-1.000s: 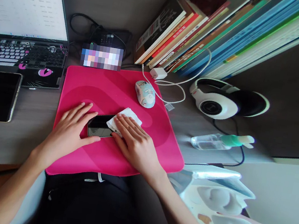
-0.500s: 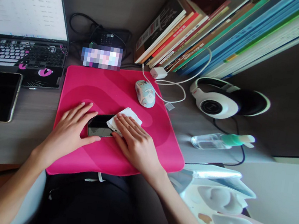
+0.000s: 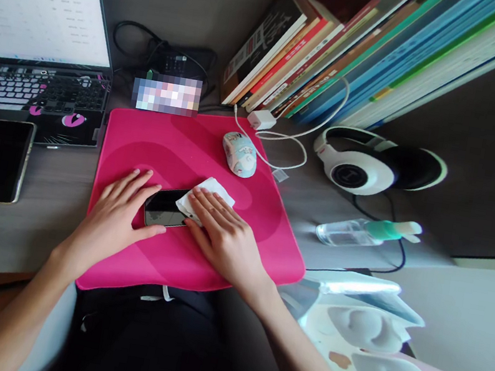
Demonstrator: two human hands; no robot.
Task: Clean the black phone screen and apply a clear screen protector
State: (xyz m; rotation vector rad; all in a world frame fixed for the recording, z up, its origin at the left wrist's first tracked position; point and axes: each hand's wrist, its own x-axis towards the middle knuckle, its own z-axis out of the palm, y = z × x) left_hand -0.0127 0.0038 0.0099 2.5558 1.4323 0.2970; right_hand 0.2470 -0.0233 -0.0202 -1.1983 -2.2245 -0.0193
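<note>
At far left we saw a pale-rimmed black phone overlapping the front edge of a dark patterned laptop; then the left hand, fingers splayed around the left end of a glossy black rectangular phone, lying on a bright pink mat; next, a thin white wipe over its right part, beneath the flat, outstretched fingers of the right hand; lastly, a white-and-black headset.

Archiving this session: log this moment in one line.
left hand: at left end of phone; right hand: on white wipe over phone; phone: flat on pink mat
</note>
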